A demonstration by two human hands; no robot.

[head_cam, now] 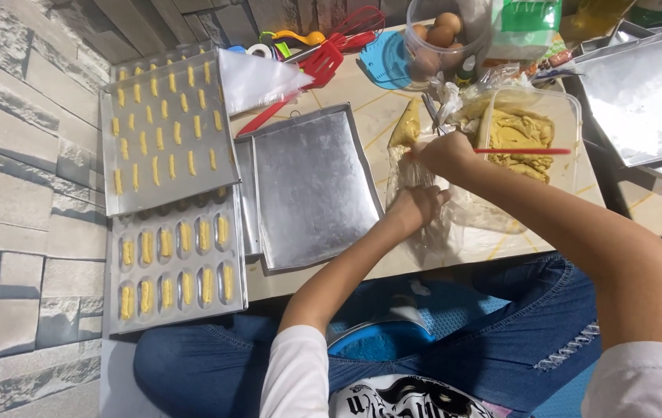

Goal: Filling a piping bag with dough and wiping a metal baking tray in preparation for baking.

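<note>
Centrally, head view: left hand (417,207) grips lower piping bag (412,166); right hand (445,152) pinches bag top, at frame centre-right. Judgement: keep twist tight, squeeze evenly. Dough tub (528,135) right of bag. Empty tray (311,186) centre; piped trays (164,128) left. Green package (530,19) top right, rectangular; egg jar (439,35) beside.

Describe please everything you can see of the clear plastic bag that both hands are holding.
The clear plastic bag is a thin, crinkled, see-through piping bag lying on the table beside an empty metal tray. Yellow dough fills its upper end, toward the plastic container. The right hand grips its upper part; the left hand pinches it lower down. Its lower end looks empty.
</note>
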